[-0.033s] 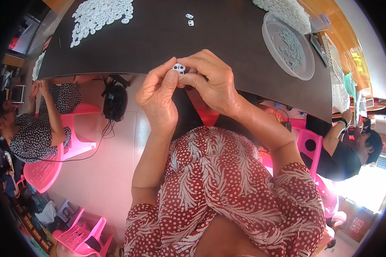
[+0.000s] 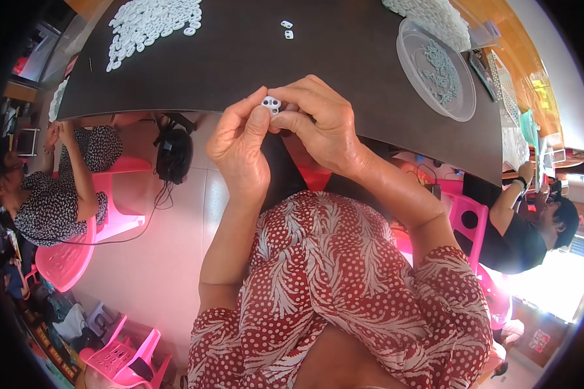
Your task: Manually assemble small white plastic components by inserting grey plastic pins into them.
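Centre frame, above the dark table [image 2: 344,52] edge: left hand [image 2: 240,146] and right hand [image 2: 321,126] meet, fingertips pinched shut on one small white plastic part [image 2: 270,104]. Nothing differs between the two pictures; the same part remains in hand. White parts heap [image 2: 149,23] lies upper left, clear round tray [image 2: 435,68] upper right.

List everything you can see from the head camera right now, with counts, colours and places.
small part: one, white, pinched between both hands
loose parts: two, white, far middle of table
pile of parts: one, white, table's far left
second pile: one, white, table's far right
round dish: one, clear, right of table
table: one, dark
chairs: several, pink, on floor
other people: two, seated left and right
left hand: holds the part
right hand: holds the part
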### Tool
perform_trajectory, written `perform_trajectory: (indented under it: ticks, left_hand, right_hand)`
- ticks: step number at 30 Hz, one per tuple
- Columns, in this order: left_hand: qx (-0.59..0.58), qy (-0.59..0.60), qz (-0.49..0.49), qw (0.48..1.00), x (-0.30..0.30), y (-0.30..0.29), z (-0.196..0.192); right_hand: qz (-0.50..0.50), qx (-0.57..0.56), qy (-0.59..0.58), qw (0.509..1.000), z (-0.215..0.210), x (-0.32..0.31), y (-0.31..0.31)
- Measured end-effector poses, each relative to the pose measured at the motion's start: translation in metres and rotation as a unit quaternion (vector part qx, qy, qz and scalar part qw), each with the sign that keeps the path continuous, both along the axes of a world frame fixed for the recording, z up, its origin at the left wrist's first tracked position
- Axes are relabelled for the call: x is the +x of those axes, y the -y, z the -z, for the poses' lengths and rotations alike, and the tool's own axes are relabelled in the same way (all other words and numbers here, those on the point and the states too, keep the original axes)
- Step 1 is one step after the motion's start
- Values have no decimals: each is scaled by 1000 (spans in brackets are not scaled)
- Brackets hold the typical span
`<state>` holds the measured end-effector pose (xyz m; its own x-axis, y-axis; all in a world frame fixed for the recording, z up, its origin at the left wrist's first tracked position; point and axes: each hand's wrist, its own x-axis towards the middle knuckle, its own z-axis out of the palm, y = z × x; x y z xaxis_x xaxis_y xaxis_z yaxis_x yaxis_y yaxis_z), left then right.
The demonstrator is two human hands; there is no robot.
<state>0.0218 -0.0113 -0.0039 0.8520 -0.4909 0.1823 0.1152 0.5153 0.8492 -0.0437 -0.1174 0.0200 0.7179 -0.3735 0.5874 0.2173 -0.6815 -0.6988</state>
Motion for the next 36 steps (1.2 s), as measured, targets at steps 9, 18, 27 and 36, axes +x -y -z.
perform_trajectory:
  ticks: [9, 18, 27, 36]
  left_hand:
    - [-20, 43, -51, 998, -5, 2, 5]
    - [-49, 10, -50, 997, -9, 0, 1]
    - [-57, 0, -44, 997, -15, -3, -6]
    - [-57, 40, -65, 995, -20, -2, -1]
  right_hand:
    - [3, -2, 42, 999, 0, 0, -6]
    - [0, -5, 45, 999, -2, 1, -11]
    - [28, 6, 60, 998, 0, 0, -20]
    - [51, -47, 103, 992, 4, 2, -24]
